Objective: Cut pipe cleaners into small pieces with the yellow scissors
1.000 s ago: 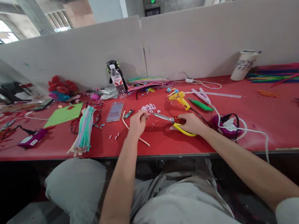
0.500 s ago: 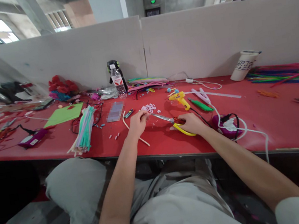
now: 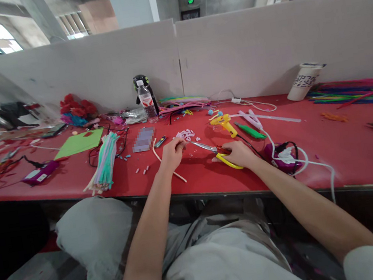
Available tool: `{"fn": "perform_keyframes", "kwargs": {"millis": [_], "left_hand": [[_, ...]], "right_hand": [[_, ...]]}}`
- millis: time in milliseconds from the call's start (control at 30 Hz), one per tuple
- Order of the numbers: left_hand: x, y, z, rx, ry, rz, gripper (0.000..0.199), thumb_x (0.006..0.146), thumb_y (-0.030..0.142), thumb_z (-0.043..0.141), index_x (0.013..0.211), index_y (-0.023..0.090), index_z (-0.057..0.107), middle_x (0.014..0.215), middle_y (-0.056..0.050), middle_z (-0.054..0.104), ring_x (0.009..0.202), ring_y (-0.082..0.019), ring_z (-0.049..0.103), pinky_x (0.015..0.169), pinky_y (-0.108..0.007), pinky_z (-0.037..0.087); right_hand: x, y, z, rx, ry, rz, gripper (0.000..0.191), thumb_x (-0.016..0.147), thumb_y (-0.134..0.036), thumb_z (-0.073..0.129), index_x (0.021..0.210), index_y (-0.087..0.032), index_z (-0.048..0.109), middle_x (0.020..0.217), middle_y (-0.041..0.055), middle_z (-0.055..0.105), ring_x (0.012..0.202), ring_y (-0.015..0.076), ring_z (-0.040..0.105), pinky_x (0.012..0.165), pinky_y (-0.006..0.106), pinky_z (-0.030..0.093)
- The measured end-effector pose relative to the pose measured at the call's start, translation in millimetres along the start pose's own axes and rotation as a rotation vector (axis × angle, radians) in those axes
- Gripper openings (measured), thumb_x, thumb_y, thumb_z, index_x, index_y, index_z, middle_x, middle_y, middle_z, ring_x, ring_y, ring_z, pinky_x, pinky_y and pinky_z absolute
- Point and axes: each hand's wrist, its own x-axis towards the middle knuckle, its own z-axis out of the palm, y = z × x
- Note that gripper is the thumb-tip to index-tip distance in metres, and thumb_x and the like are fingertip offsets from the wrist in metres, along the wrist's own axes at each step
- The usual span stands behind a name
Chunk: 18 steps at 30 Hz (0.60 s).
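Observation:
My right hand (image 3: 237,153) is closed around the yellow and red handles of a pair of scissors (image 3: 204,146), whose blades point left. The blade tips reach close to the fingers of my left hand (image 3: 173,152), which are pinched together. Whatever sits in that pinch is too small to make out. Just behind the fingertips lies a pile of small pale pink cut pieces (image 3: 187,134). A cream pipe cleaner (image 3: 180,177) passes under my left wrist on the red table (image 3: 200,182). A small utility knife (image 3: 160,141) lies left of my left hand.
A yellow glue gun (image 3: 225,125) and a green tool (image 3: 251,131) lie behind my right hand, near white cables. On the left is a bundle of pastel pipe cleaners (image 3: 104,164). A water bottle (image 3: 146,101) and a white cup (image 3: 305,81) stand by the grey partition (image 3: 92,74).
Both hands and the scissors stay in almost the same place. No other clear movement shows on the table.

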Motion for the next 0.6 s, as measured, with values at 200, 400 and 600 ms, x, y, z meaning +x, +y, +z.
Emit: {"fn": "perform_keyframes", "kwargs": {"millis": [200,400,600], "left_hand": [[0.0,2.7,0.1,-0.007,0.013,0.008,0.022,0.092,0.032,0.049,0.08,0.018,0.061,0.071,-0.002,0.064,0.065,-0.014,0.056,0.064,-0.025,0.042],[-1.0,3.2,0.2,-0.012,0.013,0.008,0.021,0.091,0.031,0.05,0.079,0.018,0.06,0.072,-0.002,0.063,0.067,-0.014,0.056,0.066,-0.025,0.042],[-1.5,5.5,0.2,0.005,0.009,0.013,0.019,0.091,0.028,0.049,0.078,0.018,0.059,0.072,-0.002,0.062,0.067,-0.014,0.055,0.068,-0.026,0.043]], "right_hand": [[-2.3,0.0,-0.3,0.032,0.004,-0.024,0.061,0.068,-0.08,0.058,0.059,-0.02,0.048,0.055,-0.0021,0.046,0.052,0.0103,0.033,0.049,0.026,0.022],[-1.1,1.1,0.3,0.026,-0.001,-0.028,0.062,0.067,-0.081,0.058,0.06,-0.02,0.05,0.055,-0.0015,0.048,0.054,0.0111,0.035,0.05,0.027,0.023],[-0.5,0.1,-0.6,0.009,-0.024,-0.001,0.062,0.065,-0.08,0.06,0.059,-0.02,0.047,0.054,-0.0024,0.046,0.052,0.0107,0.035,0.051,0.027,0.023]]}}
